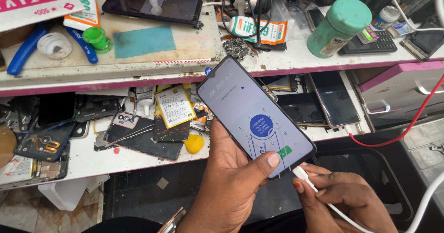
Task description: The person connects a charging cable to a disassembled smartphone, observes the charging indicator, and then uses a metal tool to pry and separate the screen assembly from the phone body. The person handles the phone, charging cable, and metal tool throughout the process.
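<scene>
- Open dark gap lies directly below the smartphone [256, 115], towards the floor.
- Left of the smartphone: lower shelf [88, 161] crowded with phone parts [138, 138].
- Above it: green bottle [339, 27] and cables [245, 6] block the worktop.

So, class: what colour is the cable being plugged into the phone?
White cable, head view.

Lit pale-lilac phone screen [256, 115], blue round sticker [262, 126]

Bright even light — sharp, soft shadows underneath.
</scene>
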Demonstrator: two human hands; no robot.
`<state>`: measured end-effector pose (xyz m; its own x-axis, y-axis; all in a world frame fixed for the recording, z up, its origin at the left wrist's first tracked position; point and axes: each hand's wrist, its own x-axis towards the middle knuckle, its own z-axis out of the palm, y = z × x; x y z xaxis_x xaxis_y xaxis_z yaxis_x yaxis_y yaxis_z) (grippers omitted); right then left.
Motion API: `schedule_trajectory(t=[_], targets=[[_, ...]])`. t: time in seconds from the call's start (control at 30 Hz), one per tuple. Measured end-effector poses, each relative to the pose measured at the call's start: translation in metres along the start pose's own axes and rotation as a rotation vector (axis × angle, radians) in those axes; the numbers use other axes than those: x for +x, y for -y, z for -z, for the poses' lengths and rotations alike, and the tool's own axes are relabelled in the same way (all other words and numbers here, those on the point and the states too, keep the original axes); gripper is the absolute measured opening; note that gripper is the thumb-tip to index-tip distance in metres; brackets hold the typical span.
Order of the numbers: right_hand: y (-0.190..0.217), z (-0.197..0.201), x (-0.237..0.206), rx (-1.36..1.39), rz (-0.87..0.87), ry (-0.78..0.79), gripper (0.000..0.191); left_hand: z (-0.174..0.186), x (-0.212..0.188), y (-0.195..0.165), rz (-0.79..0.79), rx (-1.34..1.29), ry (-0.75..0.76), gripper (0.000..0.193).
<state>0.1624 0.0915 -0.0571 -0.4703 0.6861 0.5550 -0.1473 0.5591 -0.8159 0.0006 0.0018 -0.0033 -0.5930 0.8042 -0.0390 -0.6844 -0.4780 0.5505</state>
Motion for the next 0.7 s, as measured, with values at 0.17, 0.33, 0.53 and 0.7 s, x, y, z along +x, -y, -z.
schedule_trajectory(t=[0.17,0.33,0.53,0.7], targets=[[-0.011,0.002,-0.009,0.027,-0.044,-0.038,0.028,0.002,0.001,0.006,-0.046,-0.031,0.051,0.093],[-0.042,0.01,-0.008,0.223,-0.182,-0.051,0.039,0.005,0.003,0.007,-0.113,0.017,0.092,0.092],[-0.09,0.038,0.0,0.284,-0.214,0.128,0.056,0.0,0.003,0.007,-0.129,-0.061,0.152,0.099],[-0.12,0.048,-0.005,0.321,-0.274,0.177,0.056,0.001,0.001,0.003,-0.077,-0.042,0.187,0.101]])
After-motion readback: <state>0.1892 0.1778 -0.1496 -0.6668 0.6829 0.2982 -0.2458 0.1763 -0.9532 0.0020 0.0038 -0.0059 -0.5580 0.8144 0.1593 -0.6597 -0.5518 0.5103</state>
